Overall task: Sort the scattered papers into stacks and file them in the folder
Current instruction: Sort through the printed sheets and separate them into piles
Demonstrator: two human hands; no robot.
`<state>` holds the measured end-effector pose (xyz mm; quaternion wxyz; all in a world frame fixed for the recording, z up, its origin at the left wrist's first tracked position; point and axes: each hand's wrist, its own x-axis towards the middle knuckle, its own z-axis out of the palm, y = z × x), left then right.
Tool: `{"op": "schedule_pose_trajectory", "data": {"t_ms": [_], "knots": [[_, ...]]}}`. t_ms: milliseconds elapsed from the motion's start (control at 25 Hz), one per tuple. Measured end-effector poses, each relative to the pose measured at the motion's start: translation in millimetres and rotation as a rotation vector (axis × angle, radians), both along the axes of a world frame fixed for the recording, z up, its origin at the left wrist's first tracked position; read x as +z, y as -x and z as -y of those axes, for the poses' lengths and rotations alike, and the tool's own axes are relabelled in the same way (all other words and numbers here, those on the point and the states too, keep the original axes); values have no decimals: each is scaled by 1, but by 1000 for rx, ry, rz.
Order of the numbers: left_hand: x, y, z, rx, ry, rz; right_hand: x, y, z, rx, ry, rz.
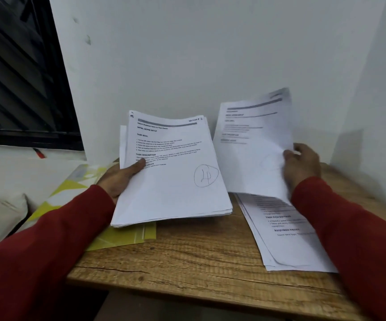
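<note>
Above the table (187, 256), the left hand (120, 179) grips a thick stack (173, 181); the right hand (301, 167) pinches one sheet (252, 147) above a flat pile (287, 239).

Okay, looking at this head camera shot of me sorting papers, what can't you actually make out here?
All in the head view:
- Single sheet in the right hand: its text is motion-blurred, unreadable.
- Pile on the table: partly covered by that sheet and the right sleeve.
- Yellow folder: mostly hidden under the stack that the left hand holds.
- Stack's sheet count: edges too fine to count.
</note>
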<state>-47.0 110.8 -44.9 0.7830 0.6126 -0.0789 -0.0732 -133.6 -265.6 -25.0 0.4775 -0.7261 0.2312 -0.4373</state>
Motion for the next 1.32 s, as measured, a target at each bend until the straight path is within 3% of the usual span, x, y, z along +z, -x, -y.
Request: {"op": "schedule_pose_trajectory", "data": {"t_ms": [120,240,440,480,560,640,720,800,1040,1320], "knots": [[-5,-2,-2,22,-77,-25,-1,3,12,53,11,-131],[-4,-4,-8,38,-155,-39,-6,1,18,153,252,-469],[2,3,-10,29,-166,-5,-12,9,37,194,564,-826],[5,5,-10,34,-151,12,-12,10,35,119,620,-819],[10,9,-9,30,-117,35,-2,12,15,69,589,-608],[15,18,-3,3,-75,60,14,21,-33,373,304,-351],[17,26,8,-16,-24,99,17,29,-77,706,62,-312],[15,29,16,-31,-16,117,7,29,-94,807,3,-294],[12,32,5,-98,-63,123,-11,14,-84,716,-201,-250],[13,32,-47,100,-71,54,0,10,-42,292,-43,-208]]}}
